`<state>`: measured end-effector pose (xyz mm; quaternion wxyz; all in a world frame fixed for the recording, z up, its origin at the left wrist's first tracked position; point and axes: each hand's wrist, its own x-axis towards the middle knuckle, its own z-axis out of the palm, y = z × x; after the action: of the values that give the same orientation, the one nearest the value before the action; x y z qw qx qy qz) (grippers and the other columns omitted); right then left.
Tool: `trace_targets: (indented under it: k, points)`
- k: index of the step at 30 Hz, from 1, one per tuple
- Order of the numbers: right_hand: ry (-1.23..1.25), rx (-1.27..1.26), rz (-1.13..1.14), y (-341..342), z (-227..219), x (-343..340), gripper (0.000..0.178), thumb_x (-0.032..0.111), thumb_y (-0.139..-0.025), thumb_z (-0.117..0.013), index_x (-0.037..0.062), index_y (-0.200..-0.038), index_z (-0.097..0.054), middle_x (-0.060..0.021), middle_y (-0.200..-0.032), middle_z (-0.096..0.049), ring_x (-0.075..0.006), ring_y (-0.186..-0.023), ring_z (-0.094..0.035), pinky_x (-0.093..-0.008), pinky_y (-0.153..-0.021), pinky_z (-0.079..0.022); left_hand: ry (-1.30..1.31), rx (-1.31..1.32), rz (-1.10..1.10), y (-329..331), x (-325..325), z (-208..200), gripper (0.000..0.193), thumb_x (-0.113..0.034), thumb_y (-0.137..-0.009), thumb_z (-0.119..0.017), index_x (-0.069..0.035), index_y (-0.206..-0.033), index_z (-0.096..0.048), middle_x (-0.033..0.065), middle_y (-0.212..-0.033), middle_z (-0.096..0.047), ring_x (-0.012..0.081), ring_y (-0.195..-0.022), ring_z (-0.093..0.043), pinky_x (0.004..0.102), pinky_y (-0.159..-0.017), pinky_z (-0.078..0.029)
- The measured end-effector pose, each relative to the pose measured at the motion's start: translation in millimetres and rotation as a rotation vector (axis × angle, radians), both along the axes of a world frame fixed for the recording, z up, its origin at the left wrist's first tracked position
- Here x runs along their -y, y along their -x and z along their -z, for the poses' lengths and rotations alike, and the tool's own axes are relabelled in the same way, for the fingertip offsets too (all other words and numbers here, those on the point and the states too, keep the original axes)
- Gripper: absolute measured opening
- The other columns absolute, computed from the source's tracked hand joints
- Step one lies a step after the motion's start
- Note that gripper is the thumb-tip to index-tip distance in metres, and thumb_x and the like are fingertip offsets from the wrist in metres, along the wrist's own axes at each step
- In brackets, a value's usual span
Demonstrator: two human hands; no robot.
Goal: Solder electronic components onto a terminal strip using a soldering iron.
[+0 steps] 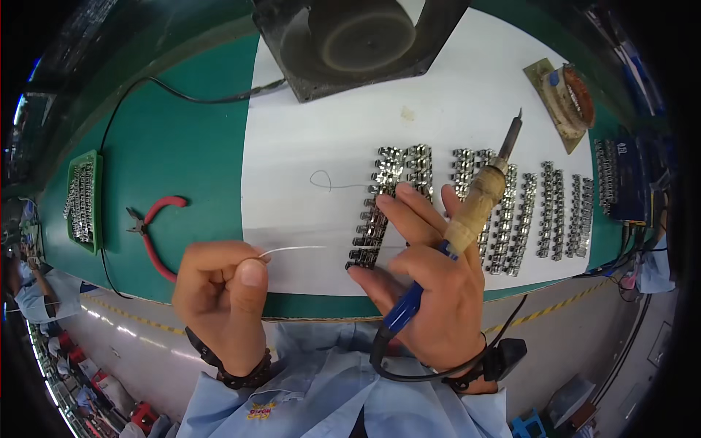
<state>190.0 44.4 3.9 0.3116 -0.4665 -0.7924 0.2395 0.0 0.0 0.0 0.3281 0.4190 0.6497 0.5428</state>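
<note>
Where right fingers (405,219) end, metal strip (371,228) lies; touching

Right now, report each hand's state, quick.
Left hand: closed, pinching a thin silvery wire.
Right hand: partly curled, holding a soldering iron while touching a strip of metal parts.

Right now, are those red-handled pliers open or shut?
Open: the pliers lie on the green tabletop with their red handles spread wide apart.
</note>
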Motion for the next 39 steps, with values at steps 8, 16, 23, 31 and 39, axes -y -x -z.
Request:
trace_targets:
  k: [8,16,23,31,39]
  points:
    - [-0.053,-0.127,-0.035,-22.2,4.0,17.8,0.035,0.007,-0.08,-0.071,0.0075,-0.096,-0.041,-0.027,-0.109,-0.063,-0.0421,-0.116,-0.054,-0.0514,-0.107,-0.029,-0.113,0.081,0.055,-0.9,-5.7,3.5,0.015,-0.011,-0.085,-0.06,-0.001,-0.083,-0.048,-0.0006,-0.065,-0.05,0.0013,-0.056,-0.036,0.018,-0.051,-0.024]
    - [-0.094,0.0,-0.037,-41.4,-2.0,14.0,0.031,0.014,-0.092,-0.056,0.0043,-0.116,-0.038,-0.0308,-0.108,-0.061,-0.0396,-0.115,-0.055,-0.0466,-0.101,-0.04,-0.126,-0.051,0.213,-11.7,-5.3,2.5,0.013,-0.003,-0.08,-0.064,0.0,-0.083,-0.051,-0.0017,-0.061,-0.049,-0.0002,-0.049,-0.031,0.0176,-0.046,-0.021]
    - [-0.03,-0.054,-0.105,-33.3,1.1,11.2,0.027,0.005,-0.085,-0.064,0.0001,-0.108,-0.049,-0.0357,-0.114,-0.054,-0.0376,-0.103,-0.063,-0.0425,-0.09,-0.049,-0.079,-0.088,0.41,-23.5,-5.8,-3.9,0.02,-0.011,-0.081,-0.063,0.002,-0.079,-0.048,0.0003,-0.056,-0.044,0.0021,-0.048,-0.028,0.0206,-0.044,-0.02]
    - [-0.075,-0.178,0.002,-28.2,13.8,17.6,0.017,-0.001,-0.086,-0.061,-0.0023,-0.101,-0.052,-0.0364,-0.112,-0.053,-0.0362,-0.092,-0.068,-0.039,-0.078,-0.055,0.022,-0.186,0.394,-27.2,-12.0,-9.4,0.019,-0.01,-0.081,-0.064,0.003,-0.079,-0.049,-0.0009,-0.055,-0.044,0.0003,-0.049,-0.026,0.0199,-0.045,-0.018]
    - [-0.108,-0.15,-0.001,-33.9,13.3,19.2,0.02,-0.008,-0.082,-0.059,-0.0029,-0.101,-0.054,-0.0349,-0.11,-0.054,-0.0356,-0.089,-0.068,-0.0272,-0.065,-0.056,-0.118,-0.217,0.428,-13.7,-24.2,-2.1,0.026,-0.017,-0.079,-0.073,0.003,-0.075,-0.057,-0.005,-0.057,-0.039,0.0032,-0.054,-0.027,0.0219,-0.049,-0.018]
